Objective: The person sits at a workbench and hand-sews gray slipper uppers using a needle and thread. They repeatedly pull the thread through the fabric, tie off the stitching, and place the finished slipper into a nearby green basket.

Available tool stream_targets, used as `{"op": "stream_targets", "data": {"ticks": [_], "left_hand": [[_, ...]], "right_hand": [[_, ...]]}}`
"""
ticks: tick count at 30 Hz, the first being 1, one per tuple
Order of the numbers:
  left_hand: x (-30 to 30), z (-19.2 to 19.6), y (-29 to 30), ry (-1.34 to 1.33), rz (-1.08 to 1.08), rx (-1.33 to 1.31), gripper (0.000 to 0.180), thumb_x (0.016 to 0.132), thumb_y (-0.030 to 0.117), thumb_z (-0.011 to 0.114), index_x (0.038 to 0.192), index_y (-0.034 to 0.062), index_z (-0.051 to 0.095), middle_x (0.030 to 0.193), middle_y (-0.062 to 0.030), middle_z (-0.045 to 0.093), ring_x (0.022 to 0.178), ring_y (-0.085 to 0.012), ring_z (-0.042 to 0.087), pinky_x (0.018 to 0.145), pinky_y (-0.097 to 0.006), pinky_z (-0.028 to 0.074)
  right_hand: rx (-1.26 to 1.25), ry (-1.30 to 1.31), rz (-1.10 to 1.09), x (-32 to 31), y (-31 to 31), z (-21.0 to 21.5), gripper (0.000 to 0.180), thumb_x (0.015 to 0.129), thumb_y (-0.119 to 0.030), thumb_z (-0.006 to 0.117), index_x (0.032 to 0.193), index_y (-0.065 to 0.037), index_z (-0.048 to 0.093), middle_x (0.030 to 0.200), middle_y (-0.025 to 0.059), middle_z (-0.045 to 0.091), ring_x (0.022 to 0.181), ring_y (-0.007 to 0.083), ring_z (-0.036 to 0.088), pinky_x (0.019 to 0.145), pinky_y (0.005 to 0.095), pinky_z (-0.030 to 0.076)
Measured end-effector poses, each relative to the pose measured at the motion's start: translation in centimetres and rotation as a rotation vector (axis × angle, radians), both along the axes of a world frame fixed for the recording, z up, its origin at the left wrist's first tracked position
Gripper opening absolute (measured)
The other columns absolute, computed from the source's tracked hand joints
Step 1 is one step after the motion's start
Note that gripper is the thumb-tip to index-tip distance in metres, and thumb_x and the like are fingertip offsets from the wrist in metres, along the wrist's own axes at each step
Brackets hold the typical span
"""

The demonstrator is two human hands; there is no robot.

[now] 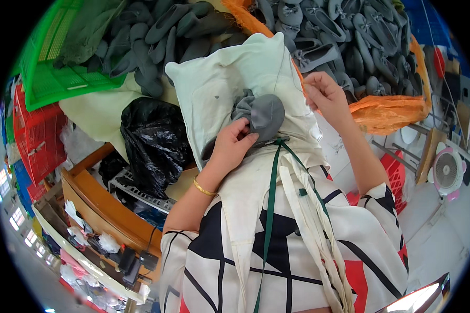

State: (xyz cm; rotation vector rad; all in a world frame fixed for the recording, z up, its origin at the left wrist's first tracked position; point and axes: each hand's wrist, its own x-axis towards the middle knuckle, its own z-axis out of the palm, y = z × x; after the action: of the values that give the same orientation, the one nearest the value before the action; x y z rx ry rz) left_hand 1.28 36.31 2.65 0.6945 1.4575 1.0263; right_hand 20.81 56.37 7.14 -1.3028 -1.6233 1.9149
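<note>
A grey fabric shoe [266,116] rests on the white cloth over my lap, its rounded end toward the right. My left hand [235,143] is closed on the shoe's near left side, thumb and fingers pinching the fabric. Off to the right of the cloth, my right hand [326,96] is raised with its fingers pinched together. What it holds is too small to make out. A thin dark thread seems to run over the white cloth [203,88] near it. Just below the shoe lies a small dark metal piece tied to a green ribbon [274,182].
Many grey shoes with bows [371,47] fill an orange sack [389,112] at the far right. More grey shoes [156,47] lie beside a green crate [52,78] at the far left. A black plastic bag [154,141], a wooden drawer [102,203] and a small fan [448,169] stand around me.
</note>
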Motion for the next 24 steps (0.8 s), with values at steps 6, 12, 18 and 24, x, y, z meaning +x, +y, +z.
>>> {"op": "stream_targets", "data": {"ticks": [6,12,18,24], "left_hand": [[-1.0,3.6,0.9,0.052,0.064,0.203,0.027,0.083,0.002,0.063,0.11,0.0005,0.063,0.091,-0.0007,0.061,0.086,-0.012,0.056,0.075,-0.031,0.045],[-1.1,4.7,1.3,-0.602,0.445,0.119,0.03,0.093,0.008,0.062,0.121,-0.0026,0.061,0.114,-0.0042,0.065,0.104,-0.0115,0.059,0.093,-0.027,0.046],[-0.7,3.4,1.2,-0.594,0.446,0.221,0.023,0.093,0.011,0.068,0.113,-0.0007,0.067,0.11,-0.007,0.07,0.098,-0.0121,0.064,0.092,-0.028,0.048],[-0.6,2.9,1.0,-0.53,0.464,0.19,0.014,0.09,0.007,0.07,0.102,-0.0005,0.069,0.097,-0.0048,0.071,0.089,-0.0112,0.063,0.085,-0.028,0.049]], "right_hand": [[0.398,0.013,0.283,-2.8,-1.9,0.1,0.037,0.099,-0.034,0.055,0.09,0.001,0.058,0.075,0.0087,0.053,0.069,0.0192,0.049,0.066,0.0329,0.044],[0.602,0.063,0.373,-4.3,-3.1,0.3,0.041,0.1,-0.038,0.053,0.085,0.001,0.052,0.074,0.0132,0.046,0.068,0.0278,0.047,0.063,0.0364,0.04],[0.604,0.104,0.32,-4.3,-2.8,-0.3,0.041,0.099,-0.036,0.055,0.081,0.001,0.053,0.074,0.0177,0.051,0.071,0.0363,0.051,0.066,0.0407,0.044],[0.494,0.118,0.335,-4.0,-2.4,-1.3,0.038,0.096,-0.033,0.058,0.082,0.002,0.053,0.075,0.0177,0.052,0.071,0.0335,0.052,0.067,0.0394,0.044]]}}
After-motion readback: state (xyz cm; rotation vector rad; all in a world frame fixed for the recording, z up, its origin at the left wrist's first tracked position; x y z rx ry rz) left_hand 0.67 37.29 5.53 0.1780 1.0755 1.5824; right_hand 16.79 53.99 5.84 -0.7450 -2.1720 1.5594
